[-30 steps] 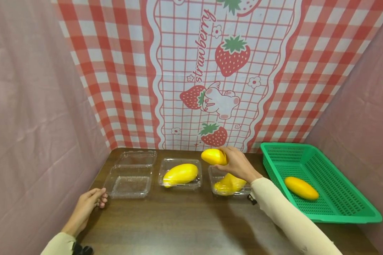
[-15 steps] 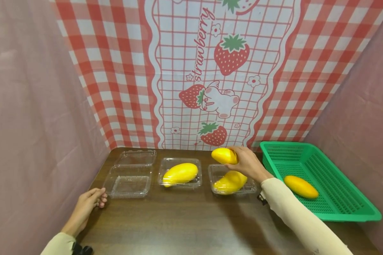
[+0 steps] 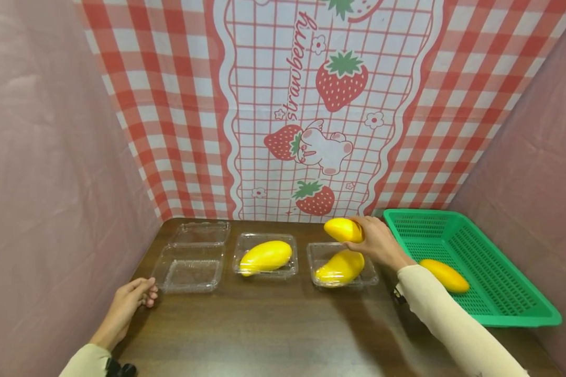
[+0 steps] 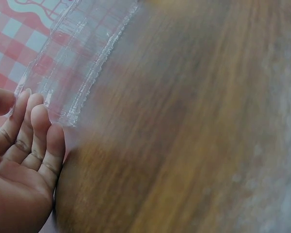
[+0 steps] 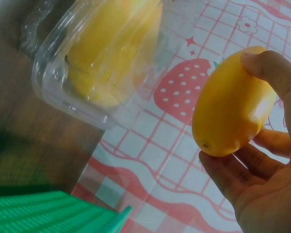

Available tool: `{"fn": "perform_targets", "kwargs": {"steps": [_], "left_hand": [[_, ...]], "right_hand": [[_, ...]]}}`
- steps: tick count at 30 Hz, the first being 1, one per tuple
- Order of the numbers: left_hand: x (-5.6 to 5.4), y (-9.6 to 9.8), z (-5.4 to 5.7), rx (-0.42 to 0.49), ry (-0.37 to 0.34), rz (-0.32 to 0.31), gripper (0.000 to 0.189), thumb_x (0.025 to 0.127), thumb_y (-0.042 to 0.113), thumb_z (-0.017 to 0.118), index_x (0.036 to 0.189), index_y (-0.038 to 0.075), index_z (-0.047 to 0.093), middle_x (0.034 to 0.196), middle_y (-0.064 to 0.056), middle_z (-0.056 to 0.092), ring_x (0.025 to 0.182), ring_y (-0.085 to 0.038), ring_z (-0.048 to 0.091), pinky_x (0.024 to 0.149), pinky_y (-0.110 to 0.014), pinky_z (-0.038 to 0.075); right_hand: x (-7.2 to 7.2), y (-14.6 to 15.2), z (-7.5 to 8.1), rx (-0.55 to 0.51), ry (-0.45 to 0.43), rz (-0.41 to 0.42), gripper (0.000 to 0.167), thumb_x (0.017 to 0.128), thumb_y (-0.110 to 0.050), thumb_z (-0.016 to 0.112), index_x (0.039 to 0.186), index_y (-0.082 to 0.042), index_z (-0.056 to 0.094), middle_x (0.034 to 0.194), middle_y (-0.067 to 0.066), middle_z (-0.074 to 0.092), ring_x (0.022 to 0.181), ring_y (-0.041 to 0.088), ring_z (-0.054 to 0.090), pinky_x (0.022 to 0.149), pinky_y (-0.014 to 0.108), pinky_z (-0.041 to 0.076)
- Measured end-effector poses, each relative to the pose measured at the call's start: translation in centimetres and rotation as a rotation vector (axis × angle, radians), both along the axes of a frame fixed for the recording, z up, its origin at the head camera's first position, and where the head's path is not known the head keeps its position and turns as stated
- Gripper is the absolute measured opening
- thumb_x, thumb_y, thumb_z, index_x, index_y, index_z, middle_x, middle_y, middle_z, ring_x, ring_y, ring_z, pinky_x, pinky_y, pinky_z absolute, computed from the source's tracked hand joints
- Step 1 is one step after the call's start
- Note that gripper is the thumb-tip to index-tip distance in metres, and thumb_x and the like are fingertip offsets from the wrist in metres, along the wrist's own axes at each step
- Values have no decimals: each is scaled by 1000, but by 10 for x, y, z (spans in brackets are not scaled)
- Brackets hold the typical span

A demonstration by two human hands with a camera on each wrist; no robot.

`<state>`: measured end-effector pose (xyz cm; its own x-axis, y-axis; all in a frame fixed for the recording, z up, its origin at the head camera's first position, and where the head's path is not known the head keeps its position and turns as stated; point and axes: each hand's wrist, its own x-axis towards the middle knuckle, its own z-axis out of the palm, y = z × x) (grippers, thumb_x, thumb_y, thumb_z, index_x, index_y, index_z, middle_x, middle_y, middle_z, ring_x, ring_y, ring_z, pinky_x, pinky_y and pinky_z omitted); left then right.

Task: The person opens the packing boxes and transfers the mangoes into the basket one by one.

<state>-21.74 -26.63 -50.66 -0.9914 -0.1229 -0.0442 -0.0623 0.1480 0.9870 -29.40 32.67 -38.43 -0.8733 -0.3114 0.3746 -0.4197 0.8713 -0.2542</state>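
The held mango (image 3: 340, 230) lay nearly crosswise above the worktop (image 3: 273, 330), its long axis running left to right and its free end pointing left, away from the right hand (image 3: 378, 241). That hand reached forward, thumb and fingers gripping opposite sides of the fruit, above the clear box (image 3: 317, 252) with the second mango (image 3: 340, 269). The left hand (image 3: 129, 302) had its fingers curled at the open container's (image 3: 193, 275) corner; whether it pinched the edge I could not tell. Since a second before, the right hand had carried its mango rightward, nearer the green basket (image 3: 497, 262); the left had stayed put.
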Motion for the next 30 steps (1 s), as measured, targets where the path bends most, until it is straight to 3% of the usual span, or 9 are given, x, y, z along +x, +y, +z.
{"fn": "perform_targets", "kwargs": {"steps": [13, 30], "left_hand": [[-1, 0, 0, 14, 3, 4, 32, 108, 24, 56, 92, -2, 65, 85, -4, 65, 69, -11, 61, 64, -25, 54], [0, 1, 2, 51, 14, 14, 33, 107, 24, 58, 91, -4, 66, 82, -3, 65, 67, -12, 61, 62, -25, 54]], "right_hand": [[5, 17, 9, 3, -34, -31, 68, 83, -27, 87, 136, 7, 58, 121, 25, 66, 104, 39, 60, 85, 55, 50], [10, 42, 12, 7, -27, -85, 64, 84, -28, 87, 132, 4, 60, 112, 22, 67, 91, 33, 57, 76, 49, 51]]}}
